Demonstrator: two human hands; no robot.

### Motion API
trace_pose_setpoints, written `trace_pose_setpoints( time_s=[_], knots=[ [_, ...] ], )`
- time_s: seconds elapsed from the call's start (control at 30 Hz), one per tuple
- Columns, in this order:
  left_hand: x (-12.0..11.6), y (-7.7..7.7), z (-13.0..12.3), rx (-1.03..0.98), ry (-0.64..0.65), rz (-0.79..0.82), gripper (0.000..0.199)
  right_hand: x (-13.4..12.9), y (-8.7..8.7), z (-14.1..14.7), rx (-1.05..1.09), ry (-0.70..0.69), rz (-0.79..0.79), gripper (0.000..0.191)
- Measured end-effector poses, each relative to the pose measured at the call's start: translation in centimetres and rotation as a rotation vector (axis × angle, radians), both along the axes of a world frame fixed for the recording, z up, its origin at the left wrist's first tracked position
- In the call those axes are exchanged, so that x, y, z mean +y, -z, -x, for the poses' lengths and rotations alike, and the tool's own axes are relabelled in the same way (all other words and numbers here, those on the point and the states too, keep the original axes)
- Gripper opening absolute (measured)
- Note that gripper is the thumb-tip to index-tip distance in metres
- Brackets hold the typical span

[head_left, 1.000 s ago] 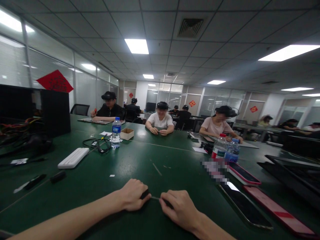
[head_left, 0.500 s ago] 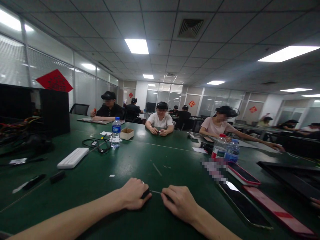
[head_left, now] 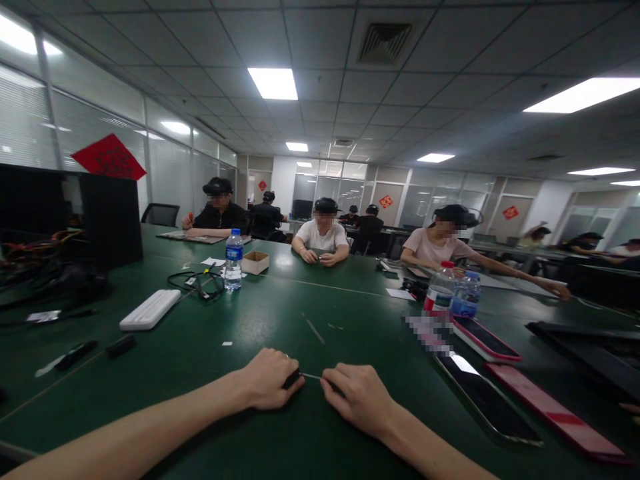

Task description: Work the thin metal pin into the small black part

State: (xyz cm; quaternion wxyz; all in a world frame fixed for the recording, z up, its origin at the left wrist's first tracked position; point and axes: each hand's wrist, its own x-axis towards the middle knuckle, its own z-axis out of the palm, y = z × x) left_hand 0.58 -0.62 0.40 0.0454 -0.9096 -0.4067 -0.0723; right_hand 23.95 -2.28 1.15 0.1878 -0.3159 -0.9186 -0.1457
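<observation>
Both of my hands rest low over the green table (head_left: 280, 313), a short gap between them. My left hand (head_left: 273, 379) is closed around a small black object (head_left: 293, 379), most of it hidden by the fingers. A thin pale rod or strip (head_left: 312, 377) spans the gap from that object to the fingertips of my right hand (head_left: 357, 400). The right fingers are curled together, with something dark partly showing under them; its shape is too hidden to make out.
A white power strip (head_left: 151, 310), black cable (head_left: 203, 285), water bottle (head_left: 233, 261) and small box (head_left: 255, 262) stand left. Bottles (head_left: 466, 295), a black phone (head_left: 487, 399) and a pink case (head_left: 557, 412) lie right. People sit across the table.
The view has tilted slightly, so the background sits a little higher. My hands keep nearly the same pose, with the thin piece still between them.
</observation>
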Motion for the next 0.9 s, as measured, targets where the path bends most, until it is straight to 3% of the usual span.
trace_pose_setpoints(
  time_s=[0.57, 0.9],
  knots=[
    [0.37, 0.45, 0.29, -0.013, 0.006, 0.017, 0.04, -0.42, -0.45, 0.3, -0.03, 0.012, 0.036, 0.028],
    [0.15, 0.5, 0.31, -0.008, -0.009, -0.004, 0.037, -0.62, 0.28, 0.81, 0.042, 0.006, 0.096, 0.025]
  ],
)
